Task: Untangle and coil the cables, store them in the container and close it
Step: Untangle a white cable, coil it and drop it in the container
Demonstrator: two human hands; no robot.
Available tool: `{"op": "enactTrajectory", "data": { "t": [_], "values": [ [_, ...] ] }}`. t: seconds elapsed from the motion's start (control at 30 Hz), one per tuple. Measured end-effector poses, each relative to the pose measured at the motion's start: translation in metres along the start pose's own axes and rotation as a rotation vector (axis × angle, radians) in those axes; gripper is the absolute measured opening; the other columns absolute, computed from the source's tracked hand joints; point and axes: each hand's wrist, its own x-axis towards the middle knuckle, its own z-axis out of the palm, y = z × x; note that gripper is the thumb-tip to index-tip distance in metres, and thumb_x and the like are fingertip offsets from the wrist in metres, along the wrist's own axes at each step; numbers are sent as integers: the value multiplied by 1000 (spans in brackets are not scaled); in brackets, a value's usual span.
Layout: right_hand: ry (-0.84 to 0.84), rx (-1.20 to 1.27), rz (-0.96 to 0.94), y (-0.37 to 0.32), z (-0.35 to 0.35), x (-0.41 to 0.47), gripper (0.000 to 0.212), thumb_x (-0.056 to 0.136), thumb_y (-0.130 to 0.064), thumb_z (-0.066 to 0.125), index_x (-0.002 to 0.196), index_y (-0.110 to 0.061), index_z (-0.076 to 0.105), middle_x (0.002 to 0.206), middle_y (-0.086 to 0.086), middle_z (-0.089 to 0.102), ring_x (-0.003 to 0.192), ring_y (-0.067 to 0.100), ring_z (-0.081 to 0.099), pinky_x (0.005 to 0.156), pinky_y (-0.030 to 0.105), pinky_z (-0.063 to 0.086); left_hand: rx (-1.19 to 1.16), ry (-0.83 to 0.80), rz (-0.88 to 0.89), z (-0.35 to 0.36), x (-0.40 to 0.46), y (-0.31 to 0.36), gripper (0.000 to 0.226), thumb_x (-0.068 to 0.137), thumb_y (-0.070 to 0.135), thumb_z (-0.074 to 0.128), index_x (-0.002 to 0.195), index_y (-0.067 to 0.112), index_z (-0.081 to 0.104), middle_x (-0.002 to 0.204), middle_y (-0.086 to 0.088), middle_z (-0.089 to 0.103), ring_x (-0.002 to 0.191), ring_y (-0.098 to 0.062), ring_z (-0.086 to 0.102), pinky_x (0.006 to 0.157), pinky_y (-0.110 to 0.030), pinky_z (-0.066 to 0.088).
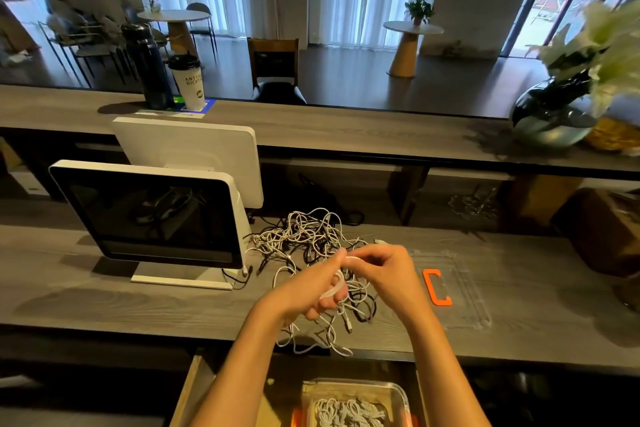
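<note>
A tangled heap of white and black cables [304,239] lies on the grey desk, to the right of the monitor. My left hand [308,288] holds a small coil of white cable [334,288] looped around its fingers. My right hand [381,270] pinches the same white cable at the top of the coil. A clear container [398,395] with coiled white cables inside sits in an open drawer below the desk edge. Its clear lid [464,288] with an orange latch [437,288] lies flat on the desk to the right of my hands.
A white-framed monitor [149,215] stands at the left, with a second screen [194,152] behind it. On the raised counter are a dark bottle [145,66], a paper cup [188,83] and a glass vase with a plant [557,114]. A cardboard box [602,229] sits at the far right.
</note>
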Motion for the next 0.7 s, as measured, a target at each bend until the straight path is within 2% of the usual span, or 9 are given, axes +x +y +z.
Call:
{"op": "enactTrajectory", "data": {
  "t": [0.1,0.2,0.3,0.4,0.47,0.53,0.57,0.63,0.7],
  "values": [
    [42,9,56,5,-1,0,7,80,-16,81,73,-15,78,63,0,70,58,6,59,57,20,47,33,-238,67,0,-1,-2,53,96,68,38,66,24,45,60,8,34,53,-10,22,47,-22,16],
    [64,24,94,9,-5,1,14,80,-22,81,69,-12,77,59,0,65,56,9,53,54,19,44,-8,-218,101,-2,0,-3,46,100,54,43,65,24,42,57,8,34,51,-10,24,46,-21,19],
    [129,4,156,17,-10,2,25,80,-25,81,65,-7,72,55,3,57,53,11,46,50,18,39,7,64,136,-8,6,-6,51,103,53,34,65,21,48,51,8,43,48,-13,38,47,-22,32],
    [144,-7,209,22,-15,1,31,81,-30,79,70,-1,72,56,6,56,54,14,47,52,21,41,-15,470,152,-17,14,-14,55,106,45,32,84,6,65,62,-4,68,58,-21,65,60,-28,53],
    [106,8,222,24,-15,1,29,83,-29,77,69,-4,73,57,6,57,55,16,50,57,28,45,-244,588,184,-21,19,-17,54,107,42,31,102,2,68,83,-11,76,79,-26,74,74,-35,60],
    [83,37,222,25,-13,2,26,86,-26,76,68,-7,73,56,4,57,55,17,54,58,30,48,-731,537,287,-23,17,-13,52,107,40,31,109,1,65,99,-14,76,94,-28,74,84,-40,57],
    [80,38,219,25,-13,2,25,86,-25,76,68,-8,74,56,4,57,55,18,55,58,30,48,-999,490,354,-26,14,-9,51,107,40,31,106,2,65,99,-13,75,95,-27,74,86,-41,56],
    [64,9,196,26,-15,0,21,86,-24,75,71,-9,76,58,6,60,57,16,55,57,26,47,-1326,477,439,-34,9,-5,46,106,41,35,95,7,63,80,-7,70,79,-20,74,81,-37,56],
    [3,-6,162,25,-17,-2,14,87,-21,75,76,-12,78,63,5,65,61,12,56,61,24,47,-1368,529,443,-37,6,-2,40,106,40,38,87,12,59,63,1,56,55,-11,60,63,-27,52]
  ]
}}
